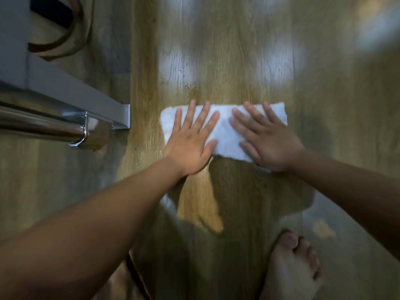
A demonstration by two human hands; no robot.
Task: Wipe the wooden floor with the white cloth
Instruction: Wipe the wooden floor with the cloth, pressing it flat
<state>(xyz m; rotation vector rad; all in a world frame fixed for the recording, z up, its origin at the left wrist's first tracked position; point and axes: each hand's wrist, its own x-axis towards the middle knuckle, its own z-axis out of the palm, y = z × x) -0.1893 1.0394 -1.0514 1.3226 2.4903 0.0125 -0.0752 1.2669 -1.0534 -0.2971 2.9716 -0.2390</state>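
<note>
Nearest the camera, a bare foot (294,267) stands on the wooden floor (227,50), well short of the white cloth (225,128) and a bit right of its middle; the person's shadow covers the boards between foot and cloth. Both forearms reach forward to the cloth, which lies flat on the floor as a folded strip, long side running left-right. Left hand (190,144) is flat, fingers spread, palm on the cloth's near-left corner with the heel partly off onto bare wood. Right hand (268,141) is also flat and splayed, pressing the cloth's right half, heel over its near edge. Neither hand grips anything (no pinch, no bunching, just downward pressure). Left of the cloth, apart from it, a grey cabinet edge (86,98) with a chrome bar handle (43,124) juts into view. Beyond the cloth the boards look glossy with blurred light patches and a few small specks or droplets just past its far edge; can't tell if wet. Far left, past the cabinet, a tan bag (54,35) with a dark strap sits on the floor. My read: mid-wipe, two-hand push stroke in progress. Next move likely needs even pressure from both palms and a straight push away across the speckled patch, keeping the strip flat and clear of the cabinet.
</note>
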